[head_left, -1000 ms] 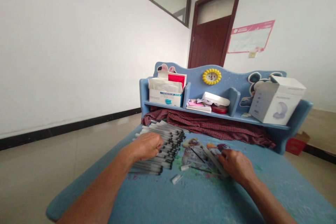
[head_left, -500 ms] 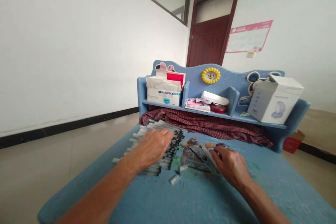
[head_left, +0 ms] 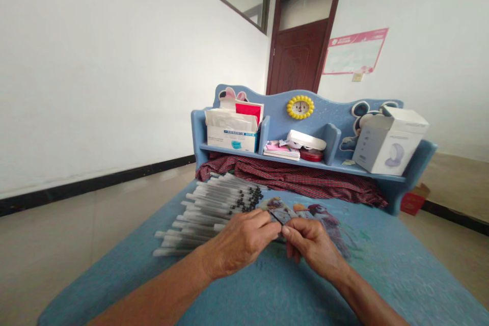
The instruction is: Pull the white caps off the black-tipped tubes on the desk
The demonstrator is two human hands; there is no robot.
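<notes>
My left hand (head_left: 248, 238) and my right hand (head_left: 311, 245) are close together over the middle of the table. A thin black rod (head_left: 275, 217), like a pen refill, runs up and left from the pinched thumb and fingers of my right hand. The fingers of my left hand are curled down beside it, and whatever they hold is hidden behind them. To the left lies a heap of pens (head_left: 208, 209) with clear barrels and black ends, side by side on the blue table (head_left: 237, 300). My left hand covers the nearest part of that heap.
Behind the table top a dark red checked cloth (head_left: 290, 175) lies under a blue shelf (head_left: 244, 154). On the shelf stand a mask box (head_left: 231, 137), papers (head_left: 281, 151), a red round tin (head_left: 311, 155) and a white carton (head_left: 389, 142). A yellow clock (head_left: 300, 107) is above.
My left hand has come off the pens toward the right and nearer to me. My right hand has moved left to meet it. The loose pieces on the table are now hidden behind the hands.
</notes>
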